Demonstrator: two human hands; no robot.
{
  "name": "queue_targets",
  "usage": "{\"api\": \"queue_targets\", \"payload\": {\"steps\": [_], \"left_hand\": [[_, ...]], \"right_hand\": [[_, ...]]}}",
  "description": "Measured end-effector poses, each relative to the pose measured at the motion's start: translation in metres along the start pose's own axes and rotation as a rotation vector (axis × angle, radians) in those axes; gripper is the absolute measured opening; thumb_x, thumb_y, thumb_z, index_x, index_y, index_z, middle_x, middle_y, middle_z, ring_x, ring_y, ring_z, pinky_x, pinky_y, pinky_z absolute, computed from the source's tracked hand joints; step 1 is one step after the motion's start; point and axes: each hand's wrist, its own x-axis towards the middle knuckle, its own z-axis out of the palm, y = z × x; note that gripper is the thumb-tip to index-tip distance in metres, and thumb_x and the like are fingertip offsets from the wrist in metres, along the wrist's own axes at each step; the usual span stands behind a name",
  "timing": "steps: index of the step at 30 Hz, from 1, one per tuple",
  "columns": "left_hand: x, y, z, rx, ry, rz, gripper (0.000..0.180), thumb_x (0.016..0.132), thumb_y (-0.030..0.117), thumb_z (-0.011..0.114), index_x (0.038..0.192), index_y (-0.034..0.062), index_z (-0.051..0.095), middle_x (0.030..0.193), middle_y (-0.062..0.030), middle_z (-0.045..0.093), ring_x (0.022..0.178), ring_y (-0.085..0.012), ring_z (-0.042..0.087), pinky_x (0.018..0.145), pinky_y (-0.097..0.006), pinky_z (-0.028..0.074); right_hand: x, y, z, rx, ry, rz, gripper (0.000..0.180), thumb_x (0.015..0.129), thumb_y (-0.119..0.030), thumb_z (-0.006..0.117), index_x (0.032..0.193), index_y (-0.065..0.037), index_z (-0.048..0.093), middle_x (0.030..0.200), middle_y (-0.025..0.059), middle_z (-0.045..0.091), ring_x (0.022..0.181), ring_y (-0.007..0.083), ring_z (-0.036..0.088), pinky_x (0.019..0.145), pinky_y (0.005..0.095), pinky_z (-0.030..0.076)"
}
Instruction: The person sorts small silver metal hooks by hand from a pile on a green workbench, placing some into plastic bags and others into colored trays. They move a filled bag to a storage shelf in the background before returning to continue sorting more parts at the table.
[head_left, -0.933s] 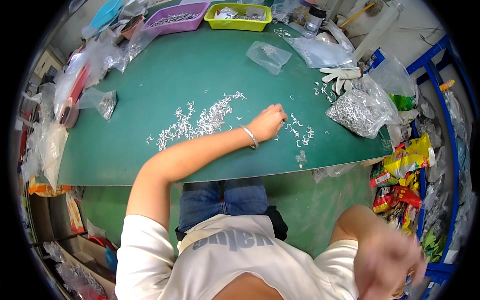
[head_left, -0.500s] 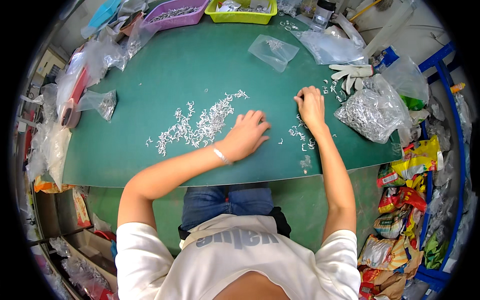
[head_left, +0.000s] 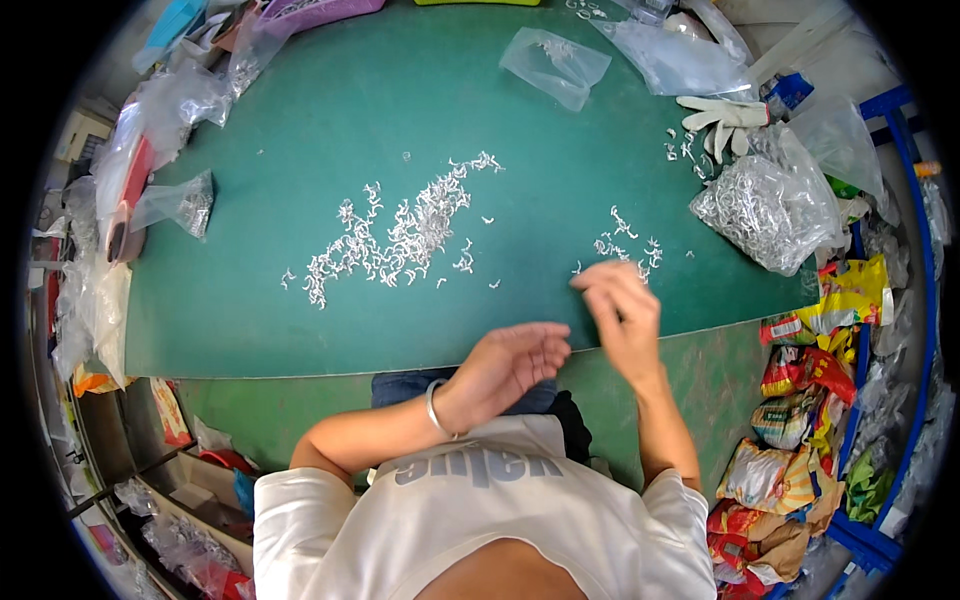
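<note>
Over the near edge of a smooth green tabletop (head_left: pixel 320 120), both bare hands. Left hand (head_left: pixel 508 372): palm showing, fingers half curled and lying close together, thumb side up. Right hand (head_left: pixel 628 318): fingers bent and pointing left; cannot tell whether the fingertips meet or pinch anything. Just beyond the right hand, a sparse scatter of small curved silver metal pieces (head_left: pixel 623 226). Left of it, well apart, a larger spread pile of similar silver pieces (head_left: pixel 425 230), lying on the tabletop. Round the left wrist, a silvery bangle (head_left: pixel 433 408). Farther right, a bulging clear plastic bag of silver pieces (head_left: pixel 760 215); just behind it, a white knit glove (head_left: pixel 727 116).
</note>
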Motion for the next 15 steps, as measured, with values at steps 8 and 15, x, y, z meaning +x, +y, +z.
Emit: {"api": "queue_targets", "payload": {"steps": [8, 15], "left_hand": [[0.007, -0.053, -0.022, -0.262, -0.079, -0.193, 0.036, 0.100, 0.015, 0.035, 0.126, -0.0075, 0.047, 0.123, -0.0159, 0.055, 0.117, -0.0246, 0.053, 0.104, -0.039, 0.041], [0.036, -0.079, -0.043, -0.547, -0.216, -0.045, 0.029, 0.099, 0.012, 0.040, 0.118, -0.0057, 0.052, 0.118, -0.0130, 0.059, 0.114, -0.0223, 0.055, 0.102, -0.036, 0.043]], "right_hand": [[-0.037, -0.026, -0.001, -0.556, -0.393, 0.061, 0.056, 0.078, -0.022, 0.069, 0.128, -0.003, 0.053, 0.142, 0.0074, 0.043, 0.137, 0.0350, 0.029, 0.107, 0.0650, 0.014], [-0.056, -0.021, -0.023, -0.505, -0.176, 0.108, 0.054, 0.077, -0.019, 0.066, 0.128, -0.003, 0.054, 0.144, 0.0116, 0.041, 0.140, 0.0344, 0.026, 0.108, 0.0597, 0.014]]}}
